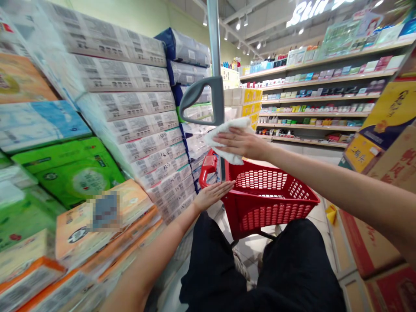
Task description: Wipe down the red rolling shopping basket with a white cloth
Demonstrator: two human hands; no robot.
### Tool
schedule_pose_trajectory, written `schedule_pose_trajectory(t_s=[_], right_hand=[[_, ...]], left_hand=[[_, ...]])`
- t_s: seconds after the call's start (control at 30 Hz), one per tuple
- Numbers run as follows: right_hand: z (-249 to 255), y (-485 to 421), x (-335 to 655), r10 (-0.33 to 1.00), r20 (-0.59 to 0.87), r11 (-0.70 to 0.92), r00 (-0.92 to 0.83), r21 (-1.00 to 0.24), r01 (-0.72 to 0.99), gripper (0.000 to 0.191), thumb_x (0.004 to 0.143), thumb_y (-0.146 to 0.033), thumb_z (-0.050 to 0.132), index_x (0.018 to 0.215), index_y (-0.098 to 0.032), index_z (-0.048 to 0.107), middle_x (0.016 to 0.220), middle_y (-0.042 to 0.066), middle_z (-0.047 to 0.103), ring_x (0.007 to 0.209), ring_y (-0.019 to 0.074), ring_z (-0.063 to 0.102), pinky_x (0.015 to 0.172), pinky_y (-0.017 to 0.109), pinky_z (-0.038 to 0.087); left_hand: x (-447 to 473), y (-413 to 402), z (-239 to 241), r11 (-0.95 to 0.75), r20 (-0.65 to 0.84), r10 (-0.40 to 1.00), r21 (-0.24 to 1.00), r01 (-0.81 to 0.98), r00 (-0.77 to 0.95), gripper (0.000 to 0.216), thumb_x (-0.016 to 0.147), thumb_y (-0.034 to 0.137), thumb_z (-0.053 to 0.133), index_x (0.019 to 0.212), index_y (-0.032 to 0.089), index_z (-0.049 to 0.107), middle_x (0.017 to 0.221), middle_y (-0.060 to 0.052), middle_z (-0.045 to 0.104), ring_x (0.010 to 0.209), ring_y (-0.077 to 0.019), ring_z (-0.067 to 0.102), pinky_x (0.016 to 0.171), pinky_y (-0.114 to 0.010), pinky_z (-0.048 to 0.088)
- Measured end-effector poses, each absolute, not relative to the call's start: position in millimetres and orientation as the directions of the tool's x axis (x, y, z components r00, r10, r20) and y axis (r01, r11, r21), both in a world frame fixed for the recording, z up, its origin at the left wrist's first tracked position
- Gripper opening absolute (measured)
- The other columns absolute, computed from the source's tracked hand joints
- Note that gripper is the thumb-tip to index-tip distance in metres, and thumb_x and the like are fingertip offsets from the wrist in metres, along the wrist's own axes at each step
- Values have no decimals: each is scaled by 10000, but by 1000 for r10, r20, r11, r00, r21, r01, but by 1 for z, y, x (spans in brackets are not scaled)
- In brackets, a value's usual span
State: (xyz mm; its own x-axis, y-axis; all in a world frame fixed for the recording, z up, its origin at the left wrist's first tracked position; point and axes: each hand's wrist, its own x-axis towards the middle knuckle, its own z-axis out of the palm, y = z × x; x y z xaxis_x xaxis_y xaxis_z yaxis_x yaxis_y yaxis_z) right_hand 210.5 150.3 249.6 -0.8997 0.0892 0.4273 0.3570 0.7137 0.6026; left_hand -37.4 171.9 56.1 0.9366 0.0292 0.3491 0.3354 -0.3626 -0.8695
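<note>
A red plastic shopping cart (276, 212) with perforated walls stands in front of my knees. A metal pole (213, 39) carrying a grey loop handle (218, 102) rises beside its red grip (208, 167). My right hand (238, 141) has a white cloth (230, 128) under its fingers, pressed against the pole area just below the grey handle. The cloth hides that part of the pole. My left hand (212, 196) lies with its fingers stretched out flat along the cart's near left rim, below the red grip, holding nothing.
Tall stacks of wrapped packs (130, 99) rise on the left. Nearer are green packs (71, 171) and orange packs (130, 199). Cardboard boxes (373, 234) line the right side. Shelves of small boxed goods (312, 95) stand at the back.
</note>
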Motion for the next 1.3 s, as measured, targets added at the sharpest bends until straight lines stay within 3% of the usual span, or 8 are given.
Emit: schedule_pose_trajectory(t_s=[0.23,0.4,0.53,0.67,0.8,0.97,1.1,1.3], right_hand=[[222,151,214,5,112,767,-994,637,76,527,956,-140,515,1464,-244,418,1505,24,476,1440,118,343,1241,327,224],[292,154,215,55,285,710,-957,662,238,618,958,-49,458,1504,-304,323,1553,-3,401,1461,134,295,1241,428,199],[248,151,205,101,459,682,-883,614,397,600,965,-72,449,1519,-253,306,1551,48,400,1464,148,294,1242,440,196],[180,149,202,18,237,709,-971,682,180,474,964,-135,489,1434,-194,466,1467,39,520,1419,130,385,1239,321,237],[208,153,211,-11,46,706,-999,707,25,449,984,-174,471,1431,-211,468,1501,20,476,1426,116,369,1237,308,241],[285,154,217,73,267,694,-961,679,241,628,971,-69,446,1518,-329,281,1551,-23,396,1457,120,300,1246,424,192],[245,151,212,141,460,669,-877,609,426,639,970,-79,449,1533,-306,249,1564,22,372,1466,155,290,1245,470,175],[195,151,214,49,144,744,-988,655,132,523,979,-158,473,1481,-284,391,1505,-13,472,1419,96,375,1238,297,235]], left_hand=[[-38,175,52,-392,347,30,-859,330,937,625,913,50,384,1523,156,297,1639,-19,136,1491,-126,154,1222,-251,223],[-38,168,58,-405,350,64,-847,344,935,668,884,-1,372,1525,171,293,1643,10,107,1493,-106,111,1217,-222,225],[-38,173,54,-434,347,66,-834,340,936,660,891,16,384,1522,187,304,1636,12,166,1494,-99,146,1219,-230,239],[-39,181,47,-469,329,50,-826,313,943,623,893,42,429,1498,175,360,1586,-37,332,1456,-109,310,1202,-248,294],[-39,177,51,-453,336,45,-832,319,941,617,902,29,400,1500,173,356,1612,-12,264,1474,-111,258,1196,-236,302],[-38,167,61,-421,356,67,-837,350,932,677,876,-8,383,1525,166,297,1643,3,125,1497,-116,131,1213,-226,254],[-37,170,57,-418,360,61,-838,352,931,679,874,0,394,1525,166,298,1643,-9,126,1497,-125,126,1219,-236,236],[-39,176,52,-423,352,32,-843,332,936,616,910,47,390,1513,165,331,1636,-15,174,1492,-121,176,1213,-237,256]])
